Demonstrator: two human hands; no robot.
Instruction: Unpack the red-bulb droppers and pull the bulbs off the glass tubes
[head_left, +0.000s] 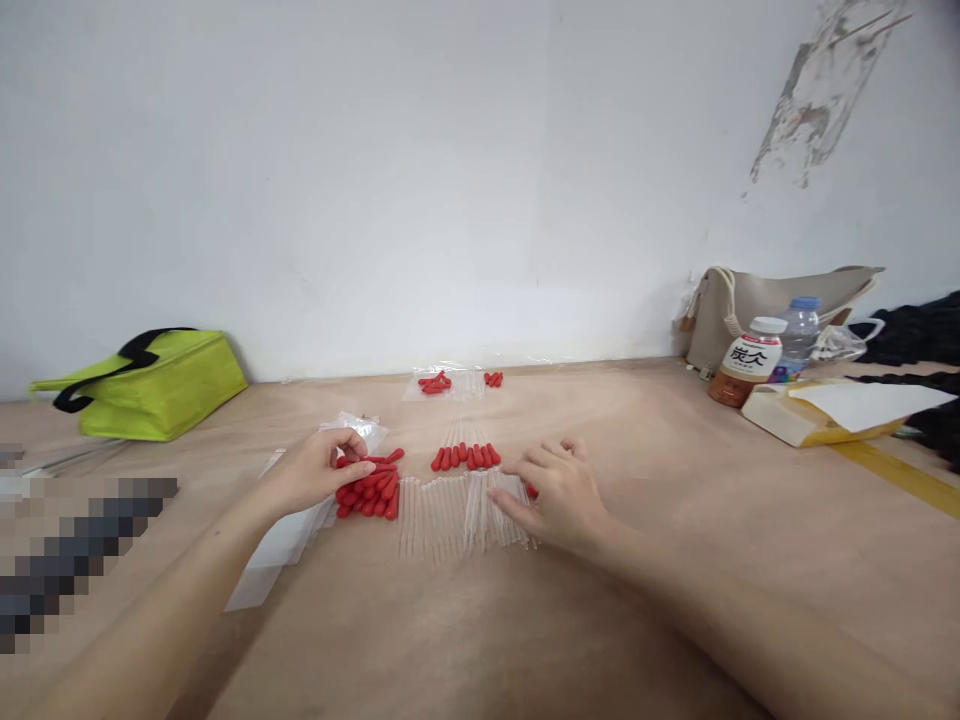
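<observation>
My left hand (319, 468) is at a pile of red rubber dropper bulbs (369, 495), its thumb and index finger closed around a red bulb at the top of the pile. My right hand (559, 490) has its fingers apart over the right end of a row of thin clear dropper tubes (435, 515) lying side by side. Another red bulb (532, 490) shows partly between its thumb and index finger; whether the hand touches it is hidden. Just beyond the tubes lies a row of several droppers with red bulbs fitted (465, 457).
Flat clear plastic bags (274, 550) lie beneath my left forearm. Near the wall rests a clear bag with red-bulbed droppers (435, 383). A lime-green bag (169, 390) stands at the left. At the right are a drink bottle (750, 362), a beige bag (709, 320) and an open yellow-white envelope (795, 418).
</observation>
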